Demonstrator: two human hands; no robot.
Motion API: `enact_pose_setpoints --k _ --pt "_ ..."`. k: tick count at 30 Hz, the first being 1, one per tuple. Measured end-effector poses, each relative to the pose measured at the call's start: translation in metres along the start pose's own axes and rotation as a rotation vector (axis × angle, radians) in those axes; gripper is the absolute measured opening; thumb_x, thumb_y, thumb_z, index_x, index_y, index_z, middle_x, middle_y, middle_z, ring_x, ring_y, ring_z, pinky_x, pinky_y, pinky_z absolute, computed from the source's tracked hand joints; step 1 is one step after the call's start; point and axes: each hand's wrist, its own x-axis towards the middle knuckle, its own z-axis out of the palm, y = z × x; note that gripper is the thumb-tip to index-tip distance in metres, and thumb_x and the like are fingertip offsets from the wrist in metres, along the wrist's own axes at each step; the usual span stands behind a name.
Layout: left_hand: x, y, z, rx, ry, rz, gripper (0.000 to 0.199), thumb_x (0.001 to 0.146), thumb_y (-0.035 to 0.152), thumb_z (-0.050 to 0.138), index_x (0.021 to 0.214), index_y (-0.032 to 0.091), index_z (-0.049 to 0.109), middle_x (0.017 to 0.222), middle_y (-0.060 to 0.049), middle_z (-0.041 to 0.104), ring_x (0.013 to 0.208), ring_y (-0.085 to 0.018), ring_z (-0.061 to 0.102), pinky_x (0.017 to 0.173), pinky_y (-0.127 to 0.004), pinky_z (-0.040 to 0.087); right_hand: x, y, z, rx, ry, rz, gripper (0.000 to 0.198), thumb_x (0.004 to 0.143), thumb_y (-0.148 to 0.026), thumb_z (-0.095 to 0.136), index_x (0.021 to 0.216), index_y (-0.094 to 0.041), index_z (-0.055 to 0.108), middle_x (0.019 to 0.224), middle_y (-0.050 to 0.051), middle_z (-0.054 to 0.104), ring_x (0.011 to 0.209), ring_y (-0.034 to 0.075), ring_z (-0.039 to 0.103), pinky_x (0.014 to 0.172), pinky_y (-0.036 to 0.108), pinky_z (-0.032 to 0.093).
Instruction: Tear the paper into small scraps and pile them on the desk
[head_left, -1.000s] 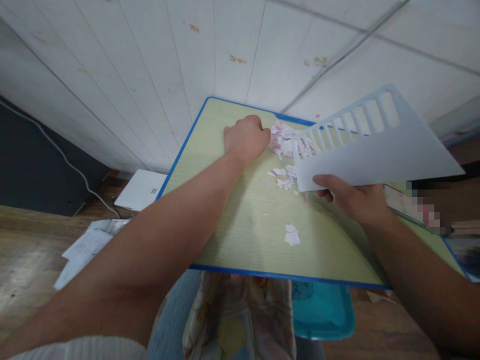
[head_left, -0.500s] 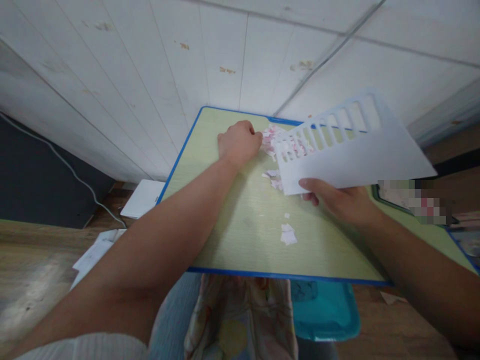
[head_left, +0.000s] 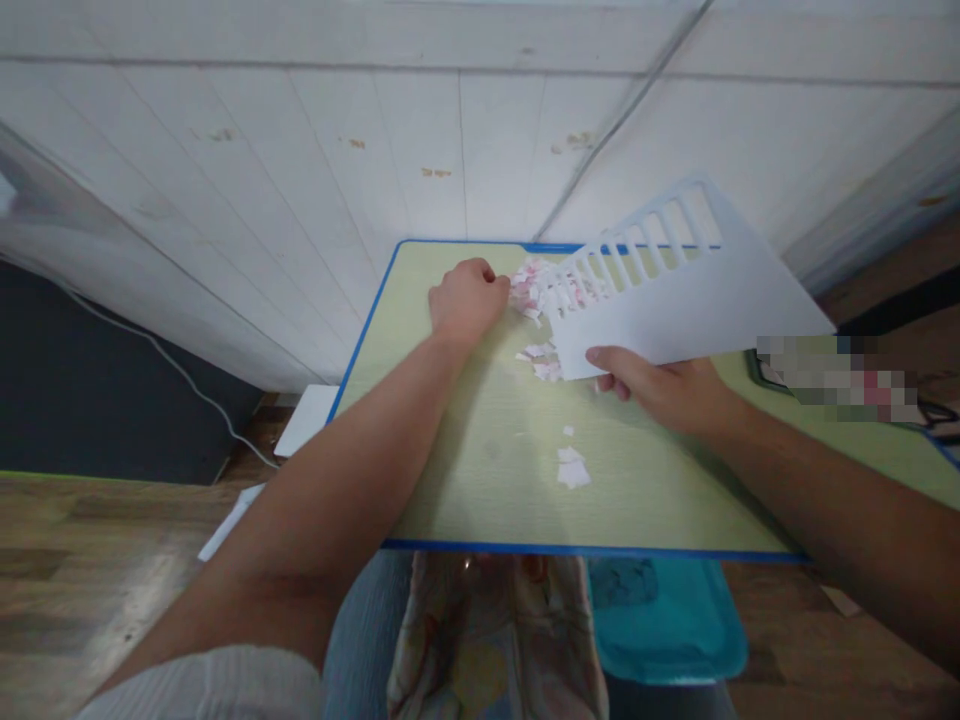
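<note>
My right hand (head_left: 660,390) grips the lower edge of a white sheet (head_left: 660,315) with a row of slots that grow longer to the right, thumb on top. The sheet is tilted over the table, and pink-and-white paper scraps show through its smaller slots. My left hand (head_left: 469,298) is closed with fingers curled at the left edge of a pile of torn paper scraps (head_left: 531,285); what its fingertips hold, if anything, is hidden. More white scraps (head_left: 544,360) lie just below the pile. A few loose pieces (head_left: 573,468) rest nearer the table's front.
The pale green table (head_left: 480,500) has a blue rim and stands against a white panelled wall (head_left: 420,130). A blurred-out item (head_left: 832,380) lies at its right. Below are a teal tub (head_left: 675,625) and, to the left, a white flat object (head_left: 306,420) on the wooden floor.
The view has shifted a little, showing more of the upper wall. Both hands keep nearly the same places on the table, and the slotted sheet stays in my right hand.
</note>
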Motion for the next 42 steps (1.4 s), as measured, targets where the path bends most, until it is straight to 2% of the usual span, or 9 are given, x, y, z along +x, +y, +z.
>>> enact_pose_setpoints --k 4,6,9,12,16,22,29,35,42 --pt "0.000 -0.002 0.000 0.015 0.000 -0.009 0.017 0.103 0.039 0.065 0.097 0.031 0.078 0.115 -0.009 0.090 0.120 -0.035 0.081 0.103 -0.046 0.059 0.004 0.002 0.000 -0.081 0.001 -0.028 0.045 0.091 -0.054 0.068 0.051 -0.035 0.065 0.049 -0.001 0.060 0.053 0.024 0.061 0.077 0.044 0.061" --pt "0.000 -0.003 -0.001 0.019 0.000 -0.015 0.017 0.102 0.039 0.064 0.095 0.031 0.077 0.114 -0.009 0.090 0.119 -0.035 0.081 0.101 -0.045 0.059 0.002 0.003 0.002 -0.100 -0.011 -0.017 0.044 0.092 -0.051 0.071 0.051 -0.035 0.065 0.051 0.000 0.062 0.056 0.025 0.064 0.080 0.044 0.062" --pt "0.000 -0.003 -0.001 0.016 -0.002 -0.013 0.016 0.102 0.039 0.065 0.096 0.032 0.078 0.113 -0.007 0.090 0.118 -0.034 0.081 0.101 -0.044 0.059 -0.003 0.002 0.003 -0.055 -0.038 0.023 0.040 0.087 -0.043 0.078 0.051 -0.034 0.062 0.056 0.001 0.067 0.056 0.025 0.065 0.075 0.044 0.062" --pt "0.000 -0.004 -0.001 0.008 -0.001 -0.008 0.016 0.102 0.040 0.065 0.097 0.031 0.078 0.114 -0.007 0.090 0.117 -0.033 0.081 0.102 -0.044 0.059 -0.006 0.001 0.002 -0.027 -0.040 0.040 0.037 0.086 -0.043 0.078 0.054 -0.033 0.065 0.055 0.001 0.068 0.054 0.025 0.064 0.068 0.043 0.059" --pt "0.000 -0.004 0.000 0.008 -0.002 -0.008 0.018 0.103 0.040 0.066 0.099 0.031 0.080 0.114 -0.007 0.090 0.117 -0.033 0.081 0.100 -0.043 0.059 -0.001 0.003 0.000 -0.085 -0.011 -0.005 0.043 0.093 -0.046 0.070 0.052 -0.034 0.063 0.051 0.001 0.062 0.052 0.026 0.063 0.072 0.045 0.059" --pt "0.000 -0.002 0.001 0.008 0.004 -0.024 0.017 0.104 0.038 0.067 0.099 0.030 0.081 0.113 -0.007 0.090 0.116 -0.033 0.082 0.101 -0.044 0.058 0.003 0.007 0.001 -0.181 -0.081 -0.092 0.043 0.097 -0.047 0.067 0.056 -0.034 0.065 0.051 0.000 0.062 0.054 0.027 0.065 0.085 0.046 0.061" --pt "0.000 -0.003 0.002 -0.003 0.014 -0.010 0.016 0.103 0.038 0.068 0.097 0.030 0.080 0.111 -0.007 0.089 0.115 -0.033 0.082 0.100 -0.044 0.058 0.000 0.009 -0.001 -0.120 -0.104 -0.021 0.038 0.093 -0.044 0.073 0.057 -0.033 0.068 0.058 0.002 0.071 0.057 0.028 0.070 0.072 0.045 0.060" --pt "0.001 -0.004 0.004 -0.001 0.016 -0.006 0.016 0.104 0.039 0.068 0.097 0.030 0.080 0.110 -0.006 0.089 0.116 -0.032 0.081 0.101 -0.043 0.057 -0.001 0.010 -0.004 -0.055 -0.080 -0.100 0.034 0.087 -0.036 0.077 0.056 -0.033 0.064 0.058 0.002 0.071 0.060 0.028 0.070 0.074 0.044 0.063" --pt "0.000 -0.003 0.003 -0.005 0.011 -0.002 0.016 0.104 0.038 0.068 0.098 0.030 0.080 0.111 -0.006 0.089 0.116 -0.032 0.080 0.102 -0.044 0.057 -0.009 0.004 -0.005 -0.043 -0.080 -0.143 0.038 0.087 -0.037 0.079 0.054 -0.035 0.060 0.051 0.001 0.068 0.051 0.027 0.066 0.059 0.042 0.060"
